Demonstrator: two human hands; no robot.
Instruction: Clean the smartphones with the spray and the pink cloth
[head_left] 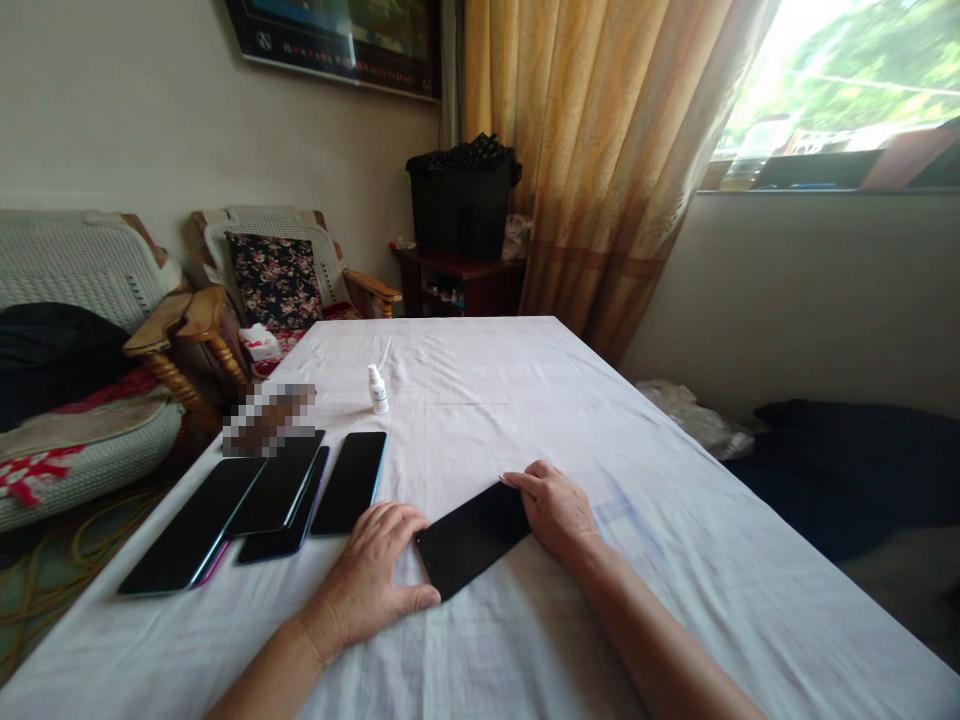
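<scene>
A black smartphone point(476, 540) lies slantwise between my hands, its dark screen facing up, on or just over the white cloth. My left hand point(379, 570) grips its left end, thumb at the near corner and fingers at the far one. At the other end, my right hand point(556, 512) holds the far right corner, with the fingers partly hidden from view. Left of my left hand rests another phone point(349, 485) with a light blue edge. Beyond it several more phones overlap, among them a large one point(191, 525) and one lying on top point(277, 485).
A small white bottle point(377, 390) stands upright behind the phones. The white tablecloth point(480, 370) covers the long table. A blurred-out patch point(270, 418) sits by the left edge. Armchairs point(270, 260) stand left, and a black box point(461, 205) on a cabinet beyond the far end.
</scene>
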